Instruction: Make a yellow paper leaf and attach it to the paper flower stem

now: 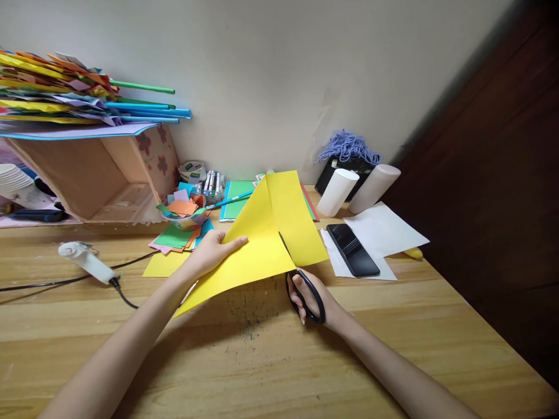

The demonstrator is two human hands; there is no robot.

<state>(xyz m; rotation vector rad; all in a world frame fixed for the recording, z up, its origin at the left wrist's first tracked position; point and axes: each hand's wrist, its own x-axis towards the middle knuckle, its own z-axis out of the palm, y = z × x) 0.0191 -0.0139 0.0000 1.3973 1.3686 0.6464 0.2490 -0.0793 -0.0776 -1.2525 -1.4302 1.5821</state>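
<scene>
Two grips show mid-frame: our left hand (211,254) pinches the yellow paper (257,238), likely light, floppy and best held by its edge, our right hand (329,301) the scissors (297,272).

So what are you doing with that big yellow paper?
The left hand holds the yellow paper up over the table. The right hand has its fingers in the handles of the black scissors, and the blades are partway into the sheet from its near edge. The paper is still in one piece at the top.
</scene>
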